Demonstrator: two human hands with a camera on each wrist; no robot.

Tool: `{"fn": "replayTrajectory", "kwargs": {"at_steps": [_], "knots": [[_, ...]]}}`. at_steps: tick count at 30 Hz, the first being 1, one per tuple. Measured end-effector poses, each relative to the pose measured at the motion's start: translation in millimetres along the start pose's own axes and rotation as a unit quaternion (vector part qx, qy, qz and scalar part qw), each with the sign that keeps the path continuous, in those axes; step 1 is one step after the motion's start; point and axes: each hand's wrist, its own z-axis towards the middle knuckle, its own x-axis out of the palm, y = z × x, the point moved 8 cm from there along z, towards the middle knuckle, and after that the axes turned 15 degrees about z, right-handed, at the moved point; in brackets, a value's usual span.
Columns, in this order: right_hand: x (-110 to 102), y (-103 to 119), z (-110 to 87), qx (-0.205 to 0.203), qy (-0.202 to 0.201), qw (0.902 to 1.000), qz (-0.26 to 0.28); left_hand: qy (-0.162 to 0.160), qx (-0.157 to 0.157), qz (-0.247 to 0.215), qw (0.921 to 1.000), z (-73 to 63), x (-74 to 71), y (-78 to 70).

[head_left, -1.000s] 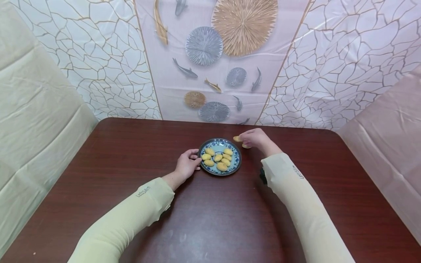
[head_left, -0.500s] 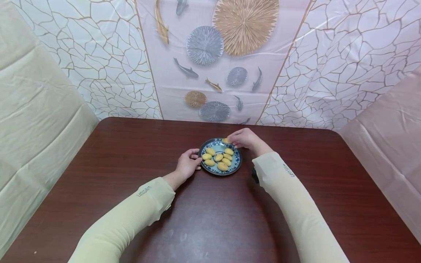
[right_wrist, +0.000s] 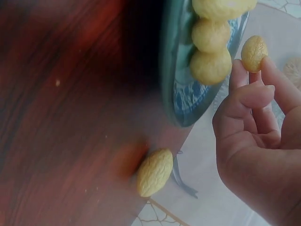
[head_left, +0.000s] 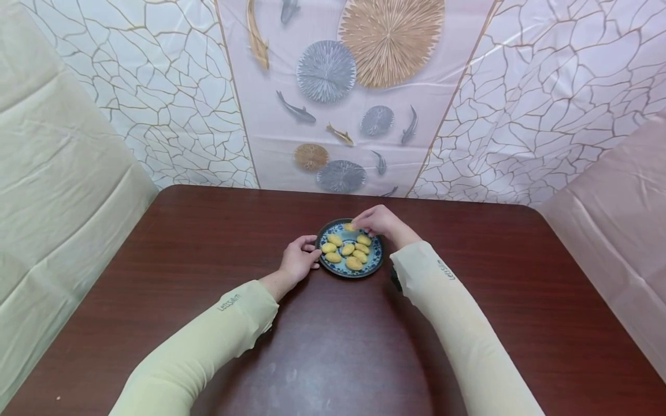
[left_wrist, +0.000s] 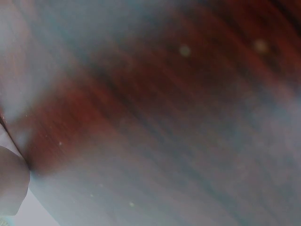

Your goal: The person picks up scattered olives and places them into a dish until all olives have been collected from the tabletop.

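A round blue-and-white patterned plate (head_left: 373,263) with a dark rim carries several small yellow oval pieces (head_left: 354,263), wrinkled and potato-like. At its left rim, my left hand (head_left: 298,260) grips the edge, thumb over the rim. My right hand (head_left: 382,221) pinches another yellow oval piece (right_wrist: 254,52) between thumb and fingertips, over the plate's far side. One more yellow oval (right_wrist: 155,173) lies on the table beside the plate in the right wrist view; in the head view my right hand covers that spot. The left wrist view holds mostly blurred table surface.
The plate stands on a dark reddish-brown wooden table (head_left: 208,231), toward its far edge. Behind it hangs a patterned curtain (head_left: 291,156), with pale fabric walls (head_left: 67,173) at the sides. A black object (head_left: 396,281) shows under my right cuff.
My right hand has moved left from the table beside the plate to above its far side, carrying the yellow oval piece. My left hand has stayed at the rim.
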Motion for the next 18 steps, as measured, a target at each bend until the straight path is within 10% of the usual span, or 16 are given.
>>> {"fn": "replayTrajectory", "kwargs": {"at_steps": [18], "knots": [[15, 3, 6.5, -0.016, 0.007, 0.9947, -0.101, 0.002, -0.001, -0.006, 1.0, 1.1, 0.3, 0.5]]}}
